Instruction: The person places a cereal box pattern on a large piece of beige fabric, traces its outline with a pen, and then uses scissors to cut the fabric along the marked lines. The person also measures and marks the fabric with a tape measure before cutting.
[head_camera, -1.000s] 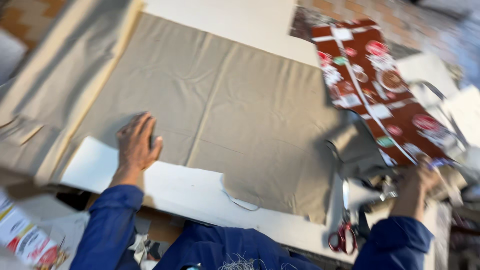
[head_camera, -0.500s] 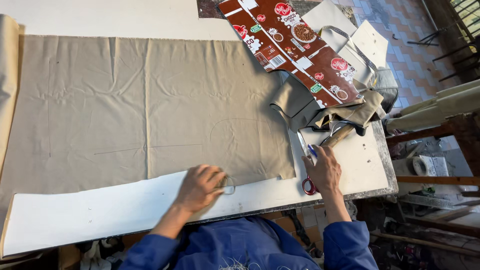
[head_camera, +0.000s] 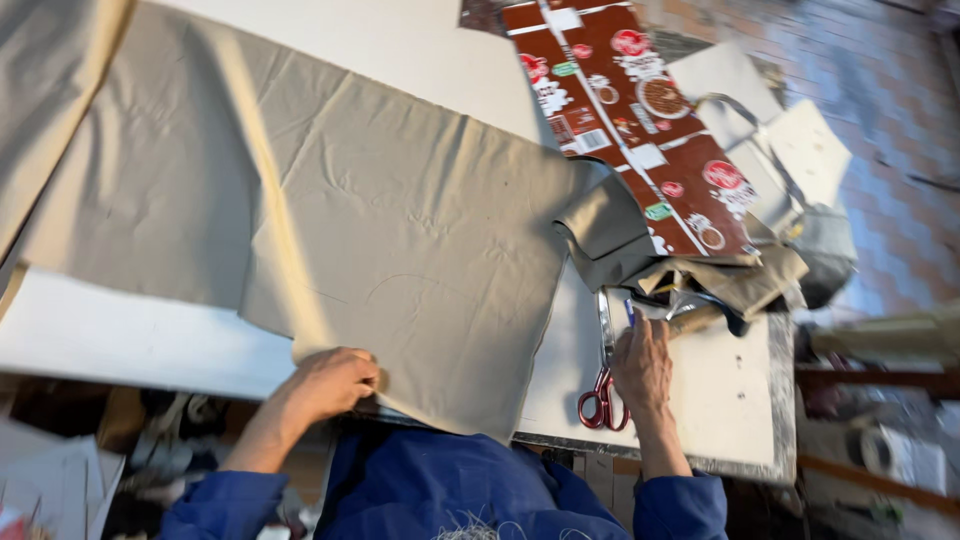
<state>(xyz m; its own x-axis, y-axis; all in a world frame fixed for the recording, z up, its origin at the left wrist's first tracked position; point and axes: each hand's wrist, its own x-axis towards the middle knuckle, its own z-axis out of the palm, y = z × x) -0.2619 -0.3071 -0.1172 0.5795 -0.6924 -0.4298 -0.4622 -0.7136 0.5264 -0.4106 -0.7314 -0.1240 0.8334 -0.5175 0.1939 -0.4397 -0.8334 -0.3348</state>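
White surface (head_camera: 120, 340), large beige cloth (head_camera: 400, 260) spread over it, creased, near edge overhanging. Left hand (head_camera: 330, 383) curled, pinching cloth's near edge. Red-handled scissors (head_camera: 603, 385) right of cloth, long axis near-far, just left of right hand (head_camera: 642, 365); right hand flat, holding nothing visible.

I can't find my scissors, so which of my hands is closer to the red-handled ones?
Right. Your right hand rests right beside the red-handled scissors, while your left hand grips the beige cloth edge farther left.
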